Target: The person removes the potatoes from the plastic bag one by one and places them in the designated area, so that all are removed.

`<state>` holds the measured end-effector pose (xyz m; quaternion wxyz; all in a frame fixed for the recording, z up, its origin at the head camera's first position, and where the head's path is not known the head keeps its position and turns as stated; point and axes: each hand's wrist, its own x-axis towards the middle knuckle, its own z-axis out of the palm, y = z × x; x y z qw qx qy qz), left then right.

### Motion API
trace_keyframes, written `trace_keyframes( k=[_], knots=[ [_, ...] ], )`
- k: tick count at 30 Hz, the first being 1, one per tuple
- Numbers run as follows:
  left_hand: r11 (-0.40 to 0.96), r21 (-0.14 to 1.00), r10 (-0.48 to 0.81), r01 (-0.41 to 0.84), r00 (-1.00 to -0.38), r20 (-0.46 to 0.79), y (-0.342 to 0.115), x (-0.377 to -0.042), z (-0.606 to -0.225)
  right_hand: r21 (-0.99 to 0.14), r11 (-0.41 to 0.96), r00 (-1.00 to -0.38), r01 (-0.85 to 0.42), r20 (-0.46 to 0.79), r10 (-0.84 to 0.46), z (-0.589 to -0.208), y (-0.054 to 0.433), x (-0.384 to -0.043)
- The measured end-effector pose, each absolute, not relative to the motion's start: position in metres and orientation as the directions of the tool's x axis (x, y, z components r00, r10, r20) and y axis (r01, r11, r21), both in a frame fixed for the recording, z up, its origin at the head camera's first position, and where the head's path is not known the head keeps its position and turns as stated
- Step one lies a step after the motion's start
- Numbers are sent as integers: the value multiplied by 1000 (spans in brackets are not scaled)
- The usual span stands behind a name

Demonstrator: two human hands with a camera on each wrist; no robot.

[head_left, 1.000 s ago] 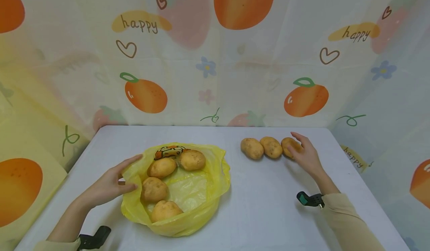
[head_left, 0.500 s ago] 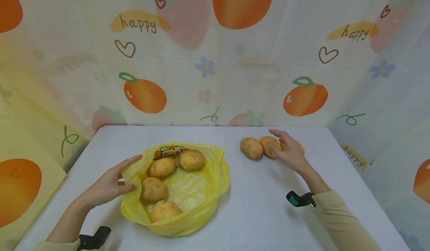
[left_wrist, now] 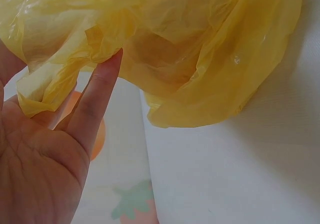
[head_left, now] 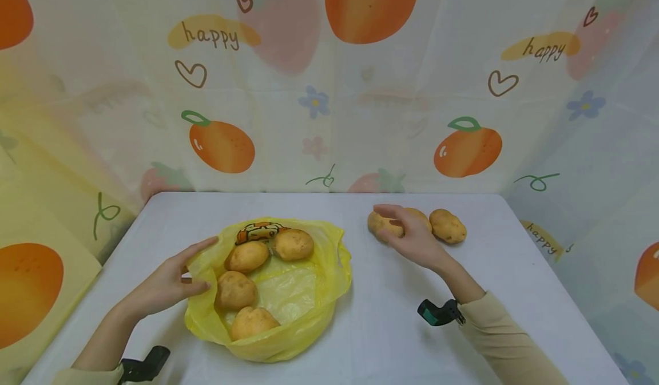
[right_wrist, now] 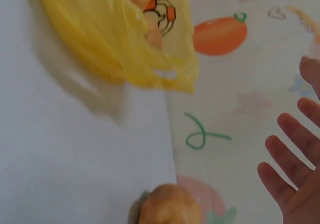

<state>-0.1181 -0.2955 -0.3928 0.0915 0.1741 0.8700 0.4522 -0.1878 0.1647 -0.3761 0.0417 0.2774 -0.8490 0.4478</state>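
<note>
A yellow plastic bag (head_left: 309, 316) lies with its mouth spread wide, several potatoes inside; one potato (head_left: 237, 290) rests near its left wall. My left hand (head_left: 165, 285) holds the bag's left rim between thumb and fingers. In the left wrist view, a fold of the film hangs across the fingers (left_wrist: 92, 99). My right hand (head_left: 414, 239) is over the row of three loose potatoes, its fingertips overlapping the leftmost potato (head_left: 378, 225). The middle potato (head_left: 419, 216) is partly hidden behind that hand. In the right wrist view, the right hand's fingers (right_wrist: 295, 134) are spread and hold nothing.
The rightmost potato (head_left: 448, 226) of the row is in full view. All of this is on a white table (head_left: 370, 328), with a fruit-print cloth (head_left: 360, 116) hanging behind it. Each wrist wears a black camera, such as the one on the right wrist (head_left: 440, 313).
My right hand has moved left along the row, from the rightmost potato past the middle one to the leftmost. The left hand, bag and potatoes stay put.
</note>
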Motion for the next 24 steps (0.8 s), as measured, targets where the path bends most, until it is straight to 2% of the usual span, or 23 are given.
trace_keyframes(
  k=[5,12,24],
  knots=[
    [536,819,375,204,-927,-14,-298,-120,-395,-758,441,-843,-480,259,-472,-354,138,-170],
    [552,809,367,204,-930,-16,-298,-120,-398,-758,387,-787,-525,259,-559,-381,119,-180],
    [538,818,371,201,-928,-16,-295,-119,-395,-760,364,-739,-538,218,-637,-387,81,-168]
  ],
)
